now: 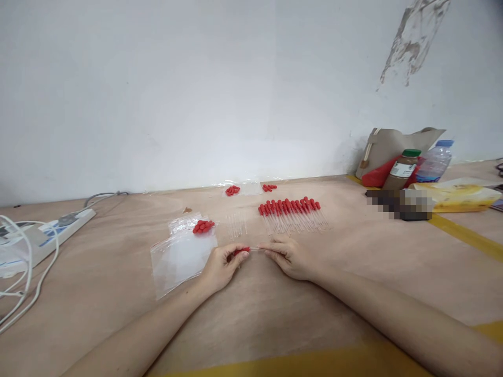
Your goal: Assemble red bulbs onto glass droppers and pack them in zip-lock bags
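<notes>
My left hand (225,266) pinches a red rubber dropper bulb (242,251). A thin clear glass tube (254,248) runs from the bulb to my right hand (288,256), whose fingertips are closed on it. Bulb and tube lie in one line, end to end; whether the tube sits inside the bulb is hidden by my fingers. Beyond my right hand lies a row of droppers (291,209) with red bulbs and clear tubes. Several loose glass tubes (237,225) rest just beyond my hands. Loose red bulbs (203,226) are piled on clear plastic bags (183,259) to the left.
More red pieces (232,190) lie near the wall, with a small group (269,187) beside them. At left are a power strip (58,238) and white cables (29,262). A bag (396,144), bottles (434,162) and a yellow tissue pack (466,196) stand at right.
</notes>
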`<state>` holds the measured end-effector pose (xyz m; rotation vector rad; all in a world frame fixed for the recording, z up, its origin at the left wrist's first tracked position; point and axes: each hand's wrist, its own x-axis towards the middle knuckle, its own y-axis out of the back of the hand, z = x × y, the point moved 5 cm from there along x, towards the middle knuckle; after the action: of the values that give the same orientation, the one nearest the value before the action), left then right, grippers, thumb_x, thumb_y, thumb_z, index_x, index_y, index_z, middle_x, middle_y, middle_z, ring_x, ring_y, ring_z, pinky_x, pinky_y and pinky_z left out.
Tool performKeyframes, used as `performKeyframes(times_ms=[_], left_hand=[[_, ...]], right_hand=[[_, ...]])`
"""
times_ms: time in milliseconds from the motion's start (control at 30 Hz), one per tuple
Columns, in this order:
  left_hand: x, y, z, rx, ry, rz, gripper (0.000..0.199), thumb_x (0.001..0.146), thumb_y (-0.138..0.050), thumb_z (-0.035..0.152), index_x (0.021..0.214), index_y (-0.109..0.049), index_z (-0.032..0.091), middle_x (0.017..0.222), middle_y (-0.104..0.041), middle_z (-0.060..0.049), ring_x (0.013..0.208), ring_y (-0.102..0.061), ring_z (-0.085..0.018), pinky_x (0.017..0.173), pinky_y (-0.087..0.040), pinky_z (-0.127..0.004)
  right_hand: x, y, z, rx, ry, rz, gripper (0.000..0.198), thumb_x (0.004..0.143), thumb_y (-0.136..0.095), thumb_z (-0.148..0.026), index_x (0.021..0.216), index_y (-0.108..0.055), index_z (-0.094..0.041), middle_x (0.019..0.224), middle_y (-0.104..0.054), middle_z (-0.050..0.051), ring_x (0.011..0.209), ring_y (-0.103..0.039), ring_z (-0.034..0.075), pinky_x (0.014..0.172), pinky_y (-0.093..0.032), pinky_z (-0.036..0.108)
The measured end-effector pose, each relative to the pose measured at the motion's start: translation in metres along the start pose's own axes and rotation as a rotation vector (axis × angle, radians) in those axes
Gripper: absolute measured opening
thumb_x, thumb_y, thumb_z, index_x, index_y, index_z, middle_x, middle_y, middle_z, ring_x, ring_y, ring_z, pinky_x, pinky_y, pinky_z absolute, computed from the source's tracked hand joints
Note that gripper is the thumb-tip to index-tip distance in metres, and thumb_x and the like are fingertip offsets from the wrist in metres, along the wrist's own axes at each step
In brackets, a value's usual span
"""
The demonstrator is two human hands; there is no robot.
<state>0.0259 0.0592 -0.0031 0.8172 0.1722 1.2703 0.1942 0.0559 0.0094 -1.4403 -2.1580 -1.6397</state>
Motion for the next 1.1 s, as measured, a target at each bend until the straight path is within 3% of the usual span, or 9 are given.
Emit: performKeyframes(times_ms=[233,633,1100], left_hand=[[-0.002,0.003,0.015,0.022,-0.186,-0.025,0.019,0.083,-0.047,0.027,0.088,-0.064,0.018,0.081,-0.065,-0.002,0.074,-0.058,-0.014,0.066,-0.044,-0.022],[-0.004,0.002,0.02,0.133,-0.152,-0.059,0.021,0.081,-0.05,0.032,0.083,-0.065,0.018,0.072,-0.065,-0.002,0.06,-0.055,-0.012,0.054,-0.041,-0.021],[-0.006,0.0,0.025,0.187,-0.189,-0.094,0.021,0.082,-0.049,0.032,0.08,-0.063,0.017,0.068,-0.06,-0.001,0.059,-0.052,-0.011,0.056,-0.039,-0.021]], right_hand=[[0.002,0.005,-0.003,0.116,-0.028,-0.091,0.027,0.085,-0.041,-0.024,0.101,-0.063,-0.021,0.07,-0.052,0.003,0.064,-0.049,0.011,0.06,-0.039,0.022],[-0.002,0.0,-0.005,-0.055,0.017,-0.043,0.023,0.084,-0.041,-0.018,0.09,-0.064,-0.02,0.074,-0.058,0.003,0.069,-0.05,0.012,0.067,-0.038,0.026],[-0.001,-0.01,-0.012,-0.155,0.064,-0.079,0.023,0.084,-0.04,-0.015,0.088,-0.063,-0.018,0.069,-0.056,0.003,0.064,-0.048,0.012,0.066,-0.035,0.027]])
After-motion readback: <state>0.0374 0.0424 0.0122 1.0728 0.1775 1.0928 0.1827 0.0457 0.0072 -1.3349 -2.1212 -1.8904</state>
